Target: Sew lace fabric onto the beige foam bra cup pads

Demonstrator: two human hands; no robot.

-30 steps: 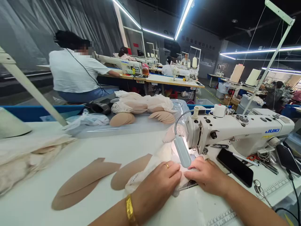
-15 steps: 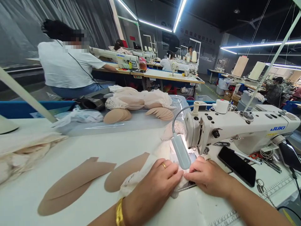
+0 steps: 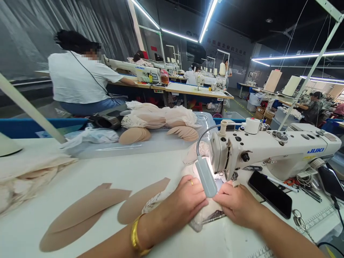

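Cream lace fabric (image 3: 205, 212) lies beneath the head of a white sewing machine (image 3: 279, 147). My left hand (image 3: 185, 199), wearing a ring and a gold bangle, is closed on the fabric's left side. From the right, my right hand (image 3: 238, 202) pinches the same fabric close to the needle area. A small grey lamp (image 3: 206, 177) on a bendable neck lights the spot and hides the needle and some fingertips. Beige leaf-shaped pieces (image 3: 77, 215) lie flat left of my hands, with another beige piece (image 3: 142, 202) next to my left wrist.
Behind the hands, a clear plastic tray (image 3: 158, 138) bears lacy cups (image 3: 161, 116) and fanned beige ovals (image 3: 134, 135). A black phone (image 3: 270, 193), red-handled scissors (image 3: 291, 182) and a key ring (image 3: 300, 218) lie at right. A co-worker (image 3: 83, 77) sits at a machine beyond.
Both hands and the fabric have shifted slightly; my left hand has moved up a little, and more cream fabric shows below the fingers. The camera view has tilted slightly.
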